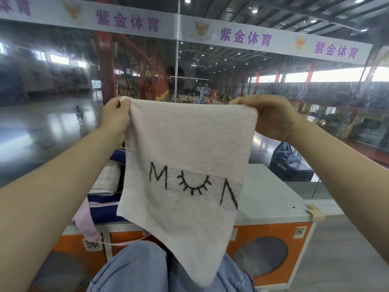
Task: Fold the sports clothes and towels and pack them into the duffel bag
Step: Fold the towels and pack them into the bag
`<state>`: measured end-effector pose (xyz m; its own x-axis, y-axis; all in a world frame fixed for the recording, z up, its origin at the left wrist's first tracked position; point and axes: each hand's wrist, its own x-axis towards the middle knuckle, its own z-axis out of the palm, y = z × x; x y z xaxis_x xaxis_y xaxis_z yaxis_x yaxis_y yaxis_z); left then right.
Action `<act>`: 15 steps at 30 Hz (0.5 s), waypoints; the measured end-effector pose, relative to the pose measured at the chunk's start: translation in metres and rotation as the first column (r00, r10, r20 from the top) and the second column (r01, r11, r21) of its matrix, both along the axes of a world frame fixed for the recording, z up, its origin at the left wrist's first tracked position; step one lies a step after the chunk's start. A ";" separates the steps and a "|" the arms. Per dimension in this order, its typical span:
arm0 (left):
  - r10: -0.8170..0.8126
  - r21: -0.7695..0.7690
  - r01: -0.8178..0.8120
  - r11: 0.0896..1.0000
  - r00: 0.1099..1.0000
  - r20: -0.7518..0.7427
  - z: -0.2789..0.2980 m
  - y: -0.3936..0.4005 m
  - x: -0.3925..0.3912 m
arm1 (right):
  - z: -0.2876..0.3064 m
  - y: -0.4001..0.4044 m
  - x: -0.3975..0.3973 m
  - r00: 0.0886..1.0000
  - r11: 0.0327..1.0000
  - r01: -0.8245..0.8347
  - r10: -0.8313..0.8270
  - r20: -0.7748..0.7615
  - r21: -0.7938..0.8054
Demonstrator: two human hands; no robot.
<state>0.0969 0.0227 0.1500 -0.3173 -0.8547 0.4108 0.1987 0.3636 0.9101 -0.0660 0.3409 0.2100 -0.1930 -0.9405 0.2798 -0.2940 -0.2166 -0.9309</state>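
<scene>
A pale pink towel (pixel 185 148) with black stitched letters and an eyelash mark hangs in the air in front of me. My left hand (pixel 116 116) pinches its upper left corner. My right hand (pixel 271 116) grips its upper right corner. The towel hangs down to a point over my knees. Behind it on the left stands a navy duffel bag (pixel 105 207) with pink straps, mostly hidden by the towel. A folded light cloth (pixel 107 178) lies on top of the bag.
The bag sits on a white-topped cabinet (pixel 271 199) with an orange front, right before my knees in blue jeans. Beyond it a glass wall looks over a large sports hall. A dark box stands behind the cabinet on the right.
</scene>
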 end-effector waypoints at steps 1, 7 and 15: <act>0.010 -0.012 -0.010 1.000 1.000 0.005 0.000 -0.001 0.000 | 0.001 0.002 0.001 1.000 1.000 -0.016 0.016 -0.011 0.016; 0.017 -0.118 -0.007 0.993 0.996 0.085 -0.002 -0.005 0.007 | 0.004 0.018 -0.011 0.623 0.822 0.490 -0.098 -0.776 0.290; -0.050 -0.084 0.053 0.995 0.998 0.035 0.006 0.014 0.000 | 0.019 0.025 -0.005 0.425 0.734 0.679 -0.395 -0.814 -0.002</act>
<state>0.0965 0.0369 0.1558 -0.3746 -0.7996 0.4694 0.1893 0.4296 0.8829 -0.0714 0.3661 0.2292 -0.5531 -0.7688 0.3211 -0.8293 0.4711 -0.3005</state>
